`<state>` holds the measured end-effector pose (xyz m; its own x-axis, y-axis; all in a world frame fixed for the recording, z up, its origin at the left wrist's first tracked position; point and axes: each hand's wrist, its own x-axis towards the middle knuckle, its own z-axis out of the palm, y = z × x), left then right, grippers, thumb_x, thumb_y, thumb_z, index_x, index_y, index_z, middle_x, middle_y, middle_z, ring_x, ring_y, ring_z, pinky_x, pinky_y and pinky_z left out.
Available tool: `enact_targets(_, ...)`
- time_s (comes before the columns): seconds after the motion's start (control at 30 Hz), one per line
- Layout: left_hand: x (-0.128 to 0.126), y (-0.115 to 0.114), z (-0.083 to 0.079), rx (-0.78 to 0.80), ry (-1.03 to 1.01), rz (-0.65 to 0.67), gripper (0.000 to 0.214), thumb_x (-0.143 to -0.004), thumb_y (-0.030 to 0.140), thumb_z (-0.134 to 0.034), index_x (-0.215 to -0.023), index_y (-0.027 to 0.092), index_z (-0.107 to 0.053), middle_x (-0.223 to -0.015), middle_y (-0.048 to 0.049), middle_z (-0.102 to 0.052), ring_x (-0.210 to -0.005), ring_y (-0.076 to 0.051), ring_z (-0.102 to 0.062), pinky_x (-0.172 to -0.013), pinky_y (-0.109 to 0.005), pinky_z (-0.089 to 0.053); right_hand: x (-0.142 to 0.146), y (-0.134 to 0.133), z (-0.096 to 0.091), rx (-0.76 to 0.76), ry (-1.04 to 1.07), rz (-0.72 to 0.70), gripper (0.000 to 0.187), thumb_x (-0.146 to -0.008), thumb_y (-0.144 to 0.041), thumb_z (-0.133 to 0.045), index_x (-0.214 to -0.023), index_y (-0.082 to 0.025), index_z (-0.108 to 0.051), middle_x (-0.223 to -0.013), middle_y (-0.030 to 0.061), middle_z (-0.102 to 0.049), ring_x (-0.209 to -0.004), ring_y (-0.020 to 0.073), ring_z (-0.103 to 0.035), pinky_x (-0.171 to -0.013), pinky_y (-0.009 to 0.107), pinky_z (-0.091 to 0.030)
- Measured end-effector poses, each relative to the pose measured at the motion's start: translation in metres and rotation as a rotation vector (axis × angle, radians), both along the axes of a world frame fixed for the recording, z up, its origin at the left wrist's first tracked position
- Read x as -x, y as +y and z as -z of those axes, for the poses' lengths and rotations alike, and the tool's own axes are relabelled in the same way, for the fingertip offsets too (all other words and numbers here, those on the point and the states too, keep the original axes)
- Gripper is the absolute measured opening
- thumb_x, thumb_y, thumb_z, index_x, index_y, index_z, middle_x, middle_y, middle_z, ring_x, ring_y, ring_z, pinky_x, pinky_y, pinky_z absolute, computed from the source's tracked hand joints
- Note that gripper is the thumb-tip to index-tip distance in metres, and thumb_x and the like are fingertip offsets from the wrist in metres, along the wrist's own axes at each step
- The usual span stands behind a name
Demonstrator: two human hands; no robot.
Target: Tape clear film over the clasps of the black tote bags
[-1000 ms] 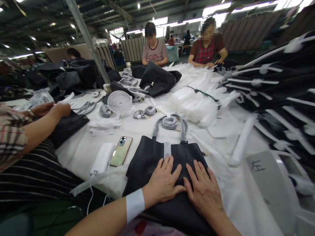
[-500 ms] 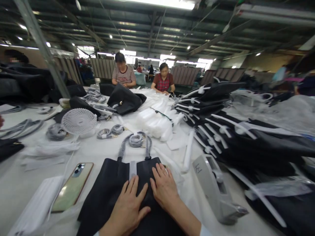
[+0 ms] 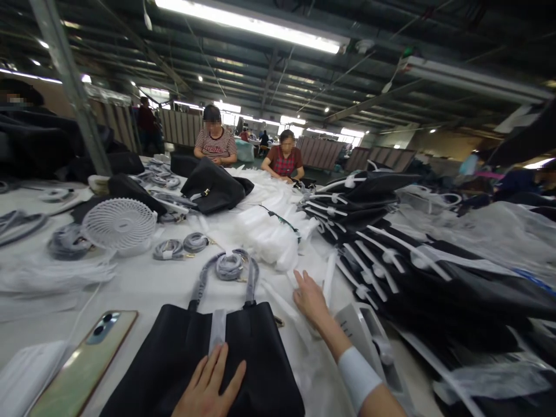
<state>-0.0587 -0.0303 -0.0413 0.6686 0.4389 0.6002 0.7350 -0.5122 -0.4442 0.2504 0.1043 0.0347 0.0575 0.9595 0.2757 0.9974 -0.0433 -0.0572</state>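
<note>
A black handbag lies on the table in front of me. Its two handles are wrapped in clear film and point away from me, with a coiled, wrapped strap between them. A pale strip runs down from the bag's top edge. My left hand rests flat on the bag, fingers spread, fingertips at the strip's lower end. My right hand is off the bag, beyond its right corner, fingers extended over thin white sheets. Whether it touches them I cannot tell.
A grey tape dispenser stands beside my right forearm, near stacked black bags. White packing material is heaped ahead. On the left are a phone, a white fan and coiled straps. Two people work across the table.
My right hand has lifted off the bag and reached forward and right to the white sheets. My left hand stays on the bag. The view has tilted up slightly.
</note>
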Motion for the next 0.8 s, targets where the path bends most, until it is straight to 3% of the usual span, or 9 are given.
enact_targets(0.1,-0.001,-0.001,-0.005,0.013,-0.012,-0.004,0.086,-0.079,0.074,-0.052,-0.147,0.023,-0.036,-0.121,-0.0203,-0.063,-0.109,-0.032,-0.062,-0.084,-0.035,-0.052,0.003,0.018,0.012,0.023,-0.060,0.062,0.050,-0.087,-0.026,-0.059,-0.133,-0.008,-0.050,-0.122,0.0254,-0.059,-0.108,0.0328,-0.060,-0.084,0.038,-0.046)
enact_targets(0.2,-0.003,-0.002,-0.012,0.059,-0.053,0.001,0.091,-0.075,0.077,-0.053,-0.146,0.021,-0.038,-0.121,-0.0228,-0.062,-0.109,-0.034,-0.062,-0.082,-0.037,-0.055,0.002,0.027,0.009,0.007,-0.113,0.068,0.028,-0.091,-0.024,-0.053,-0.110,-0.006,-0.062,-0.090,0.0200,-0.068,-0.090,0.0306,-0.065,-0.075,0.036,-0.045)
enact_targets(0.27,-0.004,-0.004,-0.015,0.111,-0.074,0.001,0.093,-0.073,0.075,-0.059,-0.146,0.021,-0.038,-0.124,-0.0241,-0.060,-0.111,-0.035,-0.061,-0.083,-0.038,-0.055,0.001,0.027,-0.005,-0.049,-0.143,0.056,0.022,-0.093,-0.019,-0.047,-0.100,-0.007,-0.064,-0.084,0.0179,-0.068,-0.088,0.0293,-0.064,-0.077,0.037,-0.043)
enact_targets(0.4,-0.003,-0.009,-0.013,0.288,-0.125,-0.005,0.089,-0.074,0.065,-0.066,-0.147,0.024,-0.035,-0.135,-0.0247,-0.051,-0.121,-0.038,-0.054,-0.091,-0.043,-0.053,0.002,-0.004,-0.070,-0.352,-0.181,0.013,0.034,-0.098,-0.021,-0.033,-0.119,-0.006,-0.055,-0.101,0.0186,-0.066,-0.098,0.0278,-0.059,-0.084,0.038,-0.041)
enact_targets(0.5,-0.002,-0.013,-0.011,0.441,-0.174,-0.013,0.083,-0.079,0.060,-0.065,-0.148,0.028,-0.032,-0.144,-0.0230,-0.042,-0.129,-0.039,-0.045,-0.098,-0.047,-0.049,0.014,-0.061,-0.135,-0.872,-0.220,-0.189,0.030,-0.096,-0.021,-0.040,-0.113,-0.006,-0.059,-0.082,0.0108,-0.067,-0.075,0.0214,-0.059,-0.074,0.031,-0.043)
enact_targets(0.6,-0.002,-0.016,-0.011,0.564,-0.222,-0.021,0.076,-0.083,0.058,-0.060,-0.148,0.031,-0.031,-0.150,-0.0202,-0.034,-0.136,-0.038,-0.037,-0.103,-0.050,-0.044,0.041,-0.130,-0.176,-0.958,-0.305,-0.381,0.025,-0.092,-0.020,-0.049,-0.111,-0.010,-0.062,-0.070,0.0033,-0.065,-0.062,0.0164,-0.057,-0.066,0.027,-0.040)
enact_targets(0.63,-0.003,-0.016,-0.012,0.594,-0.233,-0.024,0.075,-0.084,0.058,-0.059,-0.148,0.031,-0.031,-0.151,-0.0196,-0.032,-0.137,-0.038,-0.034,-0.104,-0.051,-0.043,0.054,-0.149,-0.178,-0.912,-0.322,-0.417,0.023,-0.092,-0.021,-0.051,-0.109,-0.012,-0.063,-0.065,0.0013,-0.063,-0.057,0.0151,-0.055,-0.061,0.027,-0.038)
enact_targets(0.7,-0.003,-0.018,-0.013,0.634,-0.249,-0.033,0.073,-0.085,0.057,-0.058,-0.148,0.032,-0.031,-0.152,-0.0192,-0.030,-0.139,-0.037,-0.031,-0.107,-0.052,-0.040,0.083,-0.177,-0.158,-0.727,-0.298,-0.440,0.019,-0.092,-0.022,-0.052,-0.105,-0.016,-0.065,-0.058,-0.0011,-0.058,-0.051,0.0144,-0.054,-0.055,0.028,-0.035)
enact_targets(0.8,-0.002,-0.018,-0.015,0.670,-0.252,-0.037,0.069,-0.086,0.054,-0.058,-0.146,0.027,-0.036,-0.153,-0.0187,-0.028,-0.141,-0.035,-0.026,-0.110,-0.051,-0.036,0.126,-0.187,-0.094,-0.259,-0.184,-0.466,0.025,-0.090,-0.026,-0.055,-0.114,-0.019,-0.062,-0.070,0.0021,-0.064,-0.055,0.0175,-0.059,-0.051,0.027,-0.035)
